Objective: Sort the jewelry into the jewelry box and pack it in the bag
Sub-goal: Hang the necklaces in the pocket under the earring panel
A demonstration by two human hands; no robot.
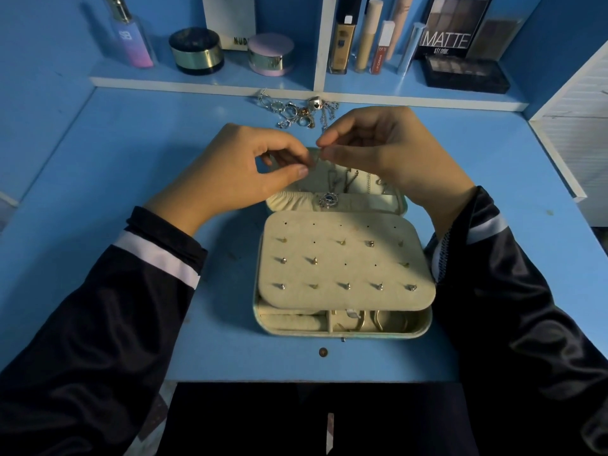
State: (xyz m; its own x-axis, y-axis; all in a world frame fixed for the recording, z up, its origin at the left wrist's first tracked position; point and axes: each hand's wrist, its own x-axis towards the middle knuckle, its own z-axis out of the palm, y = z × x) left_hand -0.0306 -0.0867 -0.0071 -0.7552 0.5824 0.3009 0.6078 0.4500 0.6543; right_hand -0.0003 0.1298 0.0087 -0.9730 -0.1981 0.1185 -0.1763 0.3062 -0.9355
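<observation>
Currently pinching a tiny piece (316,157), kind unclear, between left hand (250,166) and right hand (378,149), directly above open jewelry box (424,327) lid; loose pile (296,113) just beyond fingertips, right hand nearer.

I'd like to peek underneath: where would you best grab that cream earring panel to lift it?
Pinch the earring panel at its bare near edge, coming from the front. That edge stands clear above the tray of the jewelry box, while studs dot the middle and the far edge seems hinged.
</observation>
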